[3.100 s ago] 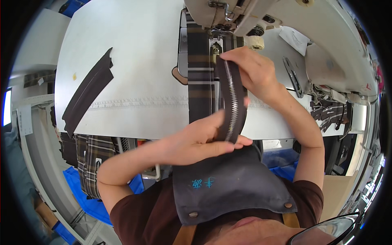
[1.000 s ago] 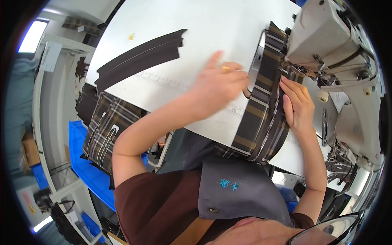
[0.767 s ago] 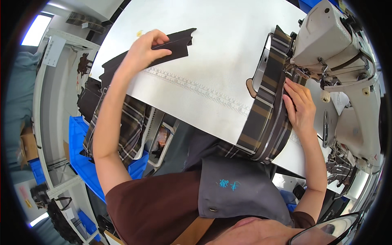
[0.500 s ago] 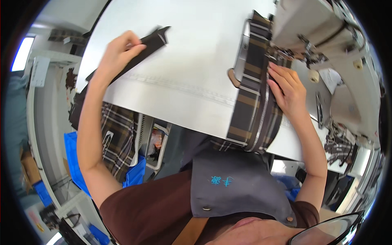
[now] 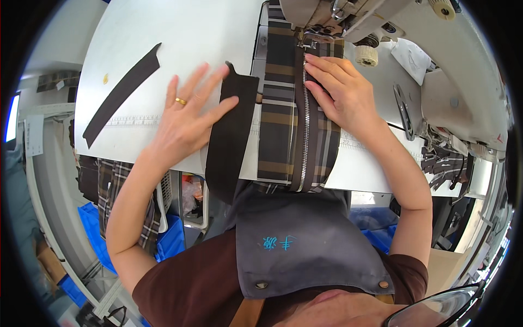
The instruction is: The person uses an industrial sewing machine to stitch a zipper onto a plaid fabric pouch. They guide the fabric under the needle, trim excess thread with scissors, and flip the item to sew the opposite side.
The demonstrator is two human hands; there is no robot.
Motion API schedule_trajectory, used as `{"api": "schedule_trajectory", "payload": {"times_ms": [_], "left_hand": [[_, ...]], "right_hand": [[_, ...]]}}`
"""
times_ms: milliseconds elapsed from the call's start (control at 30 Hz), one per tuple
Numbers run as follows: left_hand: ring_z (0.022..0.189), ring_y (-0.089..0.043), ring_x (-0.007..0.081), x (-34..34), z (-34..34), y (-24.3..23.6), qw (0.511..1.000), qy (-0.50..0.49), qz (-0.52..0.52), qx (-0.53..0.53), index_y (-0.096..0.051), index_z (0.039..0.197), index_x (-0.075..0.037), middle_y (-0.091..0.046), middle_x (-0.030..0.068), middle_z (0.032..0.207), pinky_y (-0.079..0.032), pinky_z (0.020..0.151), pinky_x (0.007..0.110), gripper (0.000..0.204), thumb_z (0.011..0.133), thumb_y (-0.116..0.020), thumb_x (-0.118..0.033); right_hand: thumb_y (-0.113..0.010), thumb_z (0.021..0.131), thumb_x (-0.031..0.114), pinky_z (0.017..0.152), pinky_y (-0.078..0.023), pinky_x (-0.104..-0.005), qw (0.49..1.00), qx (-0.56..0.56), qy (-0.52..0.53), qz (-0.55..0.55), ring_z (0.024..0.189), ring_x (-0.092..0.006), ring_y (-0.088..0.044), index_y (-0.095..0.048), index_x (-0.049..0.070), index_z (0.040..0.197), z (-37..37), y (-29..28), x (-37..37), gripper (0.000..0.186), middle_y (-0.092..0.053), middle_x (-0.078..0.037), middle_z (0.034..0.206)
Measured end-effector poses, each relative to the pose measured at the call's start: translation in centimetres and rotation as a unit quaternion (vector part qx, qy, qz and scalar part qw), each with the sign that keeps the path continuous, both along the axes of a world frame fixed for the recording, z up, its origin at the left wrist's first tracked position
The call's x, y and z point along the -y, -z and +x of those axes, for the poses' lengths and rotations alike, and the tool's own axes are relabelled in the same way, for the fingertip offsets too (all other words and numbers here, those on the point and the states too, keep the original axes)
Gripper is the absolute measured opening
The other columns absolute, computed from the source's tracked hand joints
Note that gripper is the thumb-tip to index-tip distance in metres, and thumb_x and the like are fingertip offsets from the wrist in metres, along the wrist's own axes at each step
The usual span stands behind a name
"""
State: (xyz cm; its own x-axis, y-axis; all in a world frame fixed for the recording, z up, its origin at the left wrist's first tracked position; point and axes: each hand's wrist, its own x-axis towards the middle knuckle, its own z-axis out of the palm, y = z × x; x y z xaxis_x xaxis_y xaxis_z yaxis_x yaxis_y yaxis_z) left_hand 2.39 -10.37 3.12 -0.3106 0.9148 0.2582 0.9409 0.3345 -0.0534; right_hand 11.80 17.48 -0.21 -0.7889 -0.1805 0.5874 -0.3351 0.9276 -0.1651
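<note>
Strips point(image 5: 233, 139) number two, one under wide-spread left hand point(image 5: 188, 122); loosely open right hand point(image 5: 346, 95) touches one zipper point(image 5: 306, 128) near one sewing machine point(image 5: 430, 41).

A brown, black and white plaid piece point(image 5: 278, 136) lies lengthwise on the bench point(image 5: 185, 32), bearing a dark zipper point(image 5: 306, 131) (its bright teeth form one gently curved line). Just left of the plaid stretches a plain dark strip point(image 5: 231, 133), notched at the far end, its near end past the bench's edge.
</note>
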Motion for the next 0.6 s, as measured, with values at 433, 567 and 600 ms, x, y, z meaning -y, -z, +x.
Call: {"api": "schedule_trajectory", "payload": {"times_ms": [433, 567, 600], "left_hand": [[0.1, -0.06, 0.0191, -8.7, -1.8, 1.1, 0.98, 0.111, 0.157, 0.045, -0.065, 0.111, -0.009, -0.062, 0.0013, 0.113, -0.018, 0.11, 0.05, 0.036, 0.077, -0.054, -0.006], [0.104, -0.059, 0.0189, -9.8, -2.6, 2.6, 0.987, 0.107, 0.108, 0.059, -0.064, 0.113, -0.011, -0.061, -0.0001, 0.115, -0.02, 0.107, 0.054, 0.038, 0.077, -0.055, -0.005], [0.105, -0.059, 0.0189, -9.8, -2.7, 2.9, 0.986, 0.108, 0.111, 0.061, -0.064, 0.113, -0.011, -0.061, -0.0001, 0.116, -0.021, 0.107, 0.055, 0.038, 0.076, -0.055, -0.005]], "right_hand": [[-0.071, 0.074, 0.015, 0.072, -0.052, -0.0303, 1.0, 0.026, 0.007, 0.0, 0.084, -0.0209, -0.059, -0.067, 0.003, 0.098, 0.2, -0.1, -0.2, 0.027, -0.065, -0.004, 0.106], [-0.071, 0.074, 0.015, 0.074, -0.051, -0.0308, 1.0, 0.024, 0.006, -0.001, 0.087, -0.0211, -0.059, -0.067, 0.003, 0.099, 0.2, 0.1, -0.1, 0.027, -0.065, -0.004, 0.106], [-0.071, 0.074, 0.015, 0.074, -0.051, -0.0309, 1.0, 0.024, 0.006, -0.001, 0.087, -0.0212, -0.059, -0.067, 0.003, 0.099, 0.2, 0.2, -0.1, 0.028, -0.065, -0.004, 0.106]]}}
